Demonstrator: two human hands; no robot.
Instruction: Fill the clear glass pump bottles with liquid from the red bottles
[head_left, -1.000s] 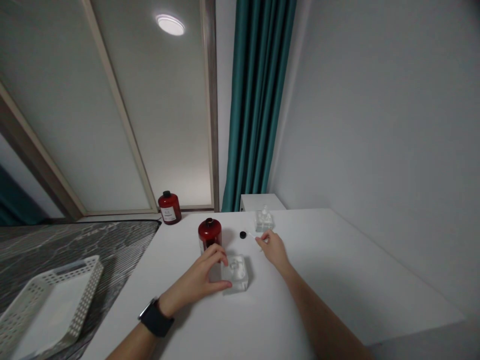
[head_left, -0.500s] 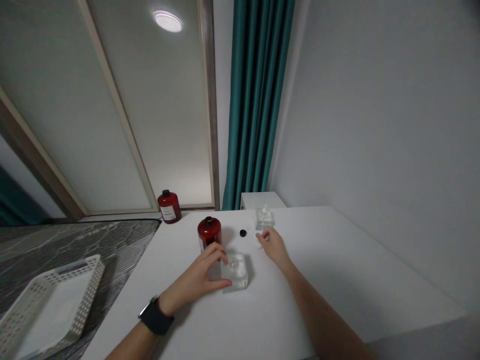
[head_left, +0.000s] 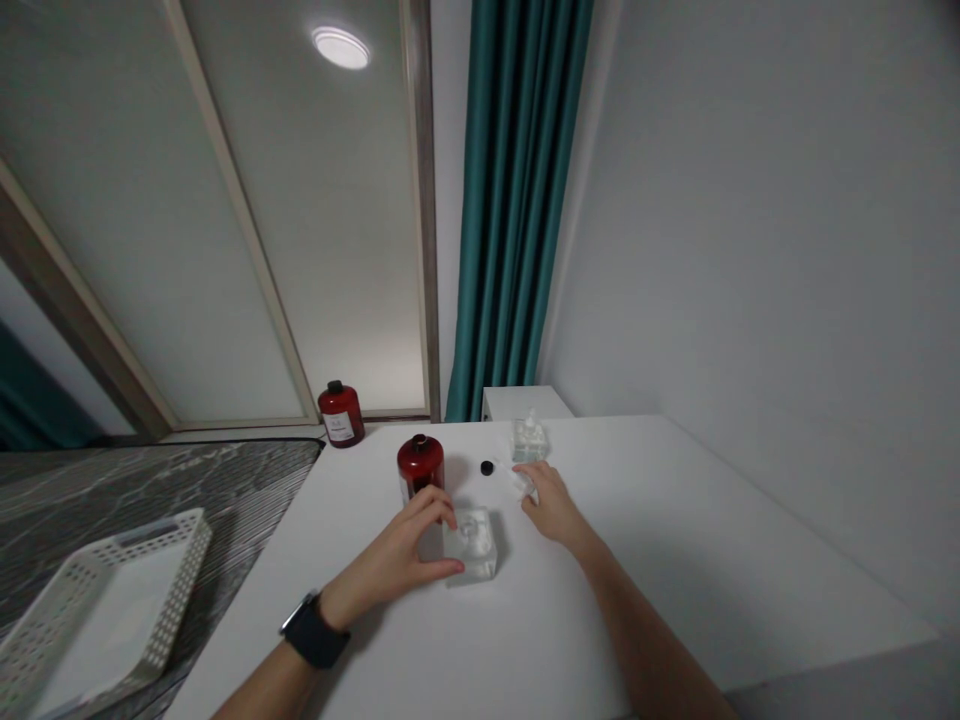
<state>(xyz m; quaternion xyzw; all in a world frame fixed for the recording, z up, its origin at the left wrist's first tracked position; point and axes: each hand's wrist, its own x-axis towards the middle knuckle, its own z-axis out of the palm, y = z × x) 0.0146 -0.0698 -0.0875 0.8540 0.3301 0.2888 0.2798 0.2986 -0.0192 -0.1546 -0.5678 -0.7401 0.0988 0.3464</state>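
Observation:
A square clear glass bottle [head_left: 478, 550] stands on the white table [head_left: 510, 650]. My left hand [head_left: 416, 540] holds it from the left, with the thumb at its near side and the curved fingers at its far side. Just beyond lies a clear-white pump top [head_left: 521, 482] on its side. My right hand [head_left: 551, 503] is at this pump top, thumb and fingers parted around it. A small black cap [head_left: 487, 467] rests to the left of the pump top. Behind my left hand is a dark red bottle [head_left: 421, 462] without a cap, its lower part hidden by my fingers.
Another red bottle [head_left: 341, 415], labelled and black-capped, stands at the far left table edge. A second square glass bottle [head_left: 529, 440] with a pump is at the back. The white perforated basket [head_left: 169, 590] sits lower left, and a wall [head_left: 750, 300] borders the right.
My right hand has shifted slightly right and nearer, and its thumb and fingers have spread apart, showing more of the pump top. My left hand keeps its place on the glass bottle.

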